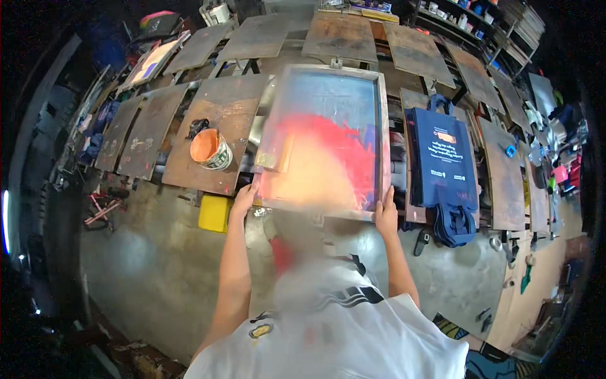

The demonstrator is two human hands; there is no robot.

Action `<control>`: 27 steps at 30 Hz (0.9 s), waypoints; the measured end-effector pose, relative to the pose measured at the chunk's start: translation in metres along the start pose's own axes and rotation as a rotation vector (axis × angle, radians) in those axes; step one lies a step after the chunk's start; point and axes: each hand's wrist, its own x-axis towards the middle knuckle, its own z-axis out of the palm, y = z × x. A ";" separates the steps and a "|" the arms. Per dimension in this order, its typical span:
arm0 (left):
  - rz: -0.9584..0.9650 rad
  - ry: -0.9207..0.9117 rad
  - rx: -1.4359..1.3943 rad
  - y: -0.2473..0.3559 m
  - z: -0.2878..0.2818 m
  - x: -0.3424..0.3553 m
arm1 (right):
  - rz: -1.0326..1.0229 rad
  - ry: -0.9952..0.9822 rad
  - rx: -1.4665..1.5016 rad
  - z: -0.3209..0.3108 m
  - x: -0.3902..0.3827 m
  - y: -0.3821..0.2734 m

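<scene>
A screen-printing frame [382, 126] lies in front of me, with blue mesh and a smeared area of red and pale orange ink [363, 158]. My left hand [243, 199] is closed on its near left corner. At the near right corner, my right hand [386, 216] grips the frame's edge, thumb on top. A squeegee with a wooden handle [286, 153] rests along the left side of the mesh. Part of the frame's middle and left is blurred, and whatever is under the frame is hidden.
On the board to the left stands a bucket [219, 158] of orange ink beside a crumpled black item [197, 128]. Stacked navy tote bags [445, 161] lie on the right board. A yellow container [214, 213] is below the left board. More wooden boards [341, 36] stretch across the back.
</scene>
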 end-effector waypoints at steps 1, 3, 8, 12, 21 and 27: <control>0.006 0.044 0.009 -0.004 0.002 -0.001 | 0.071 -0.055 -0.039 -0.003 -0.004 -0.004; -0.037 0.027 0.045 -0.017 -0.004 0.000 | 0.150 -0.112 -0.063 -0.007 -0.007 -0.014; -0.083 -0.080 -0.006 0.005 -0.018 0.003 | 0.136 -0.084 -0.145 -0.002 0.009 -0.020; -0.154 -0.082 0.041 0.029 -0.006 -0.008 | 0.180 -0.129 -0.164 -0.019 0.017 -0.024; -0.357 -0.204 -0.034 0.015 -0.029 0.005 | 0.219 -0.142 -0.140 -0.023 0.006 -0.038; -0.309 -0.323 -0.242 -0.006 -0.039 0.012 | 0.208 -0.155 -0.144 -0.026 0.001 -0.042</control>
